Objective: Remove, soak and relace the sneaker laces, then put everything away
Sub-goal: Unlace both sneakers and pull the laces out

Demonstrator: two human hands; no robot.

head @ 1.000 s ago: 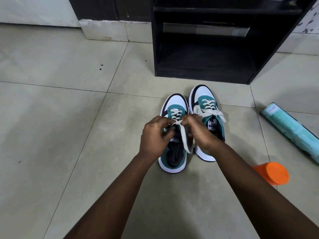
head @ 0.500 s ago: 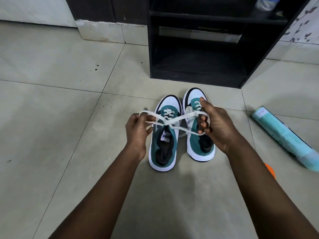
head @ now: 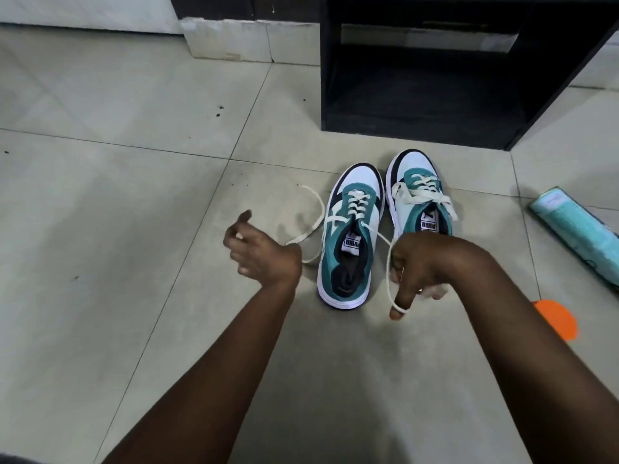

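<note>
since the white lace (head: 355, 209) is flat, soft and very light, it will flop and curl when let go, so it is best pinched near its stiff tip or pulled free one crossing at a time. it sits threaded through the left sneaker (head: 348, 236), untied, both ends drawn out to the sides. the left hand (head: 264, 254) has its fingers curled on one end, which loops away over the tiled floor (head: 117, 202). the right hand (head: 422, 266) grips the other end, the lace wrapped around a pointing finger. the right sneaker (head: 418, 195), just beside the first, looks tied in a bow. an orange cup (head: 556, 318) and a teal roll (head: 572, 232) lie to the right, a black shelf (head: 425, 92) beyond.
</note>
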